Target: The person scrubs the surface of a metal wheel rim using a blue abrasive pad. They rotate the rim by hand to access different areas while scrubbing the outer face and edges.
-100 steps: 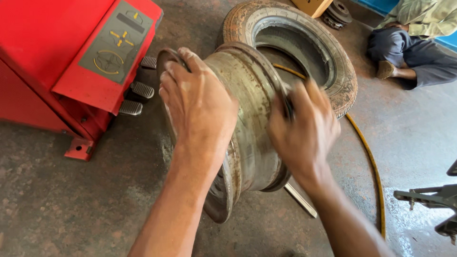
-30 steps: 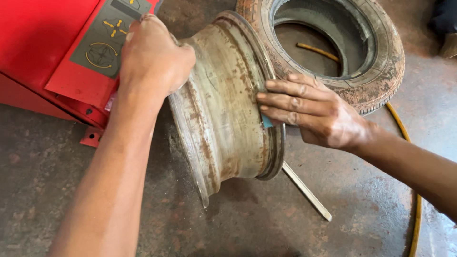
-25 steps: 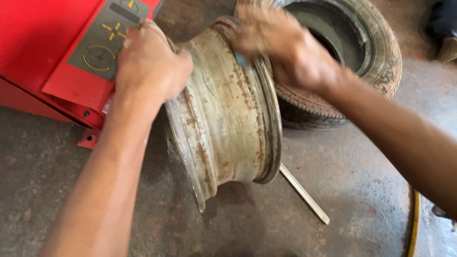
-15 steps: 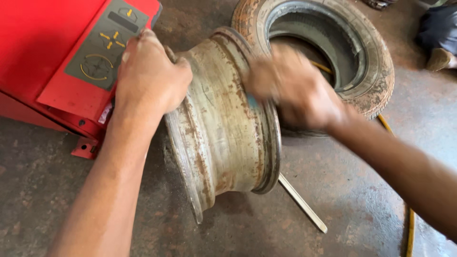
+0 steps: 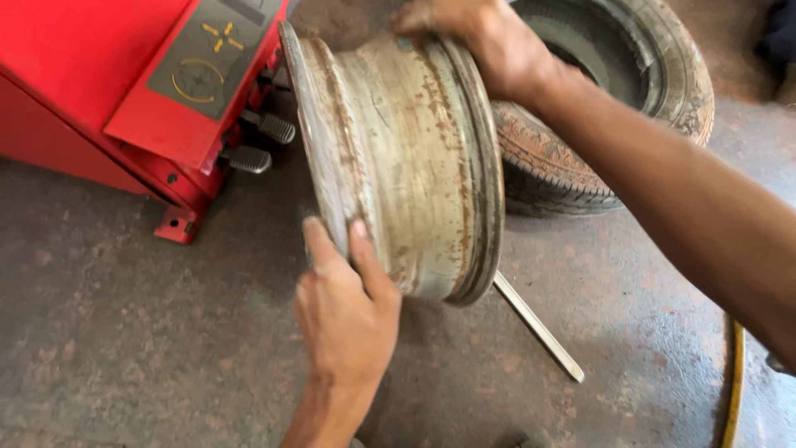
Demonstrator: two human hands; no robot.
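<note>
A bare, rust-streaked steel wheel rim stands on edge on the concrete floor, already free of its tyre. The left hand grips its lower flange at six o'clock; the right hand clasps the top at twelve. The worn tyre lies at two o'clock, the red machine at ten.

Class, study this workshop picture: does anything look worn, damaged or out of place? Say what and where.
The bare steel wheel rim, held on edge between the left hand and right hand, is rust-streaked and dull. A flat metal bar lies loose on the concrete floor beneath it.
</note>
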